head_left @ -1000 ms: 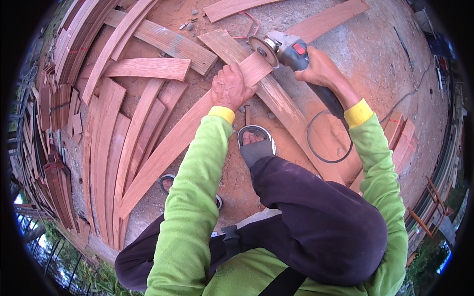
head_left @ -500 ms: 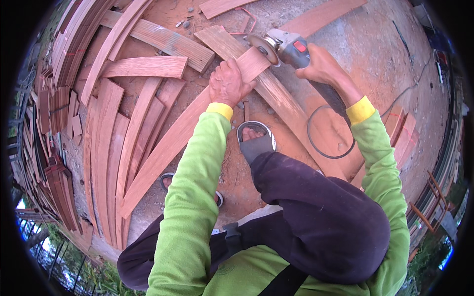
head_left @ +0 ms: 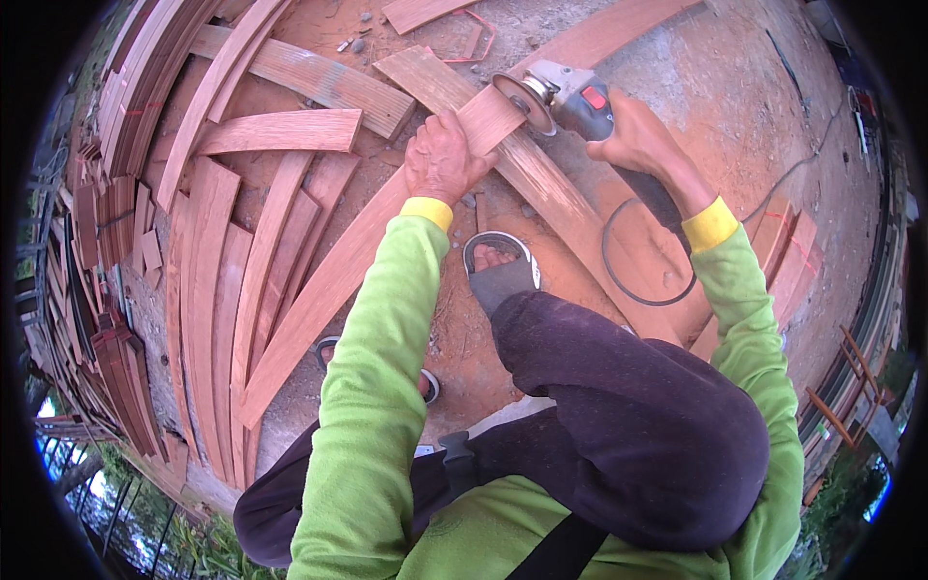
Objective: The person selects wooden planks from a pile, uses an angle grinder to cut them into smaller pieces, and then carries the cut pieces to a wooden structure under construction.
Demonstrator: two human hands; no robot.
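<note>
My left hand (head_left: pixel 444 159) is closed round a long reddish wooden plank (head_left: pixel 333 295), close to its far end. That end lies across a paler, rough board (head_left: pixel 551 188) on the ground. My right hand (head_left: pixel 640 140) grips an angle grinder (head_left: pixel 577 103) with a grey-black body and a red switch. The grinder's round disc (head_left: pixel 525 103) stands on edge at the plank's end; whether it touches the wood I cannot tell. A black power cord (head_left: pixel 607 253) loops on the ground beneath my right forearm.
Several loose planks (head_left: pixel 208 300) fan out at the left, beside stacked boards (head_left: pixel 145 87). A weathered board (head_left: pixel 309 79) lies beyond my left hand, and another plank (head_left: pixel 619 34) behind the grinder. My sandalled foot (head_left: pixel 498 259) stands close to the pale board. Short planks (head_left: pixel 788 246) lie at right.
My right hand and the grinder have shifted slightly right, with the disc turned more face-on. The plank and my left hand stay nearly in place; the whole view has moved slightly.
</note>
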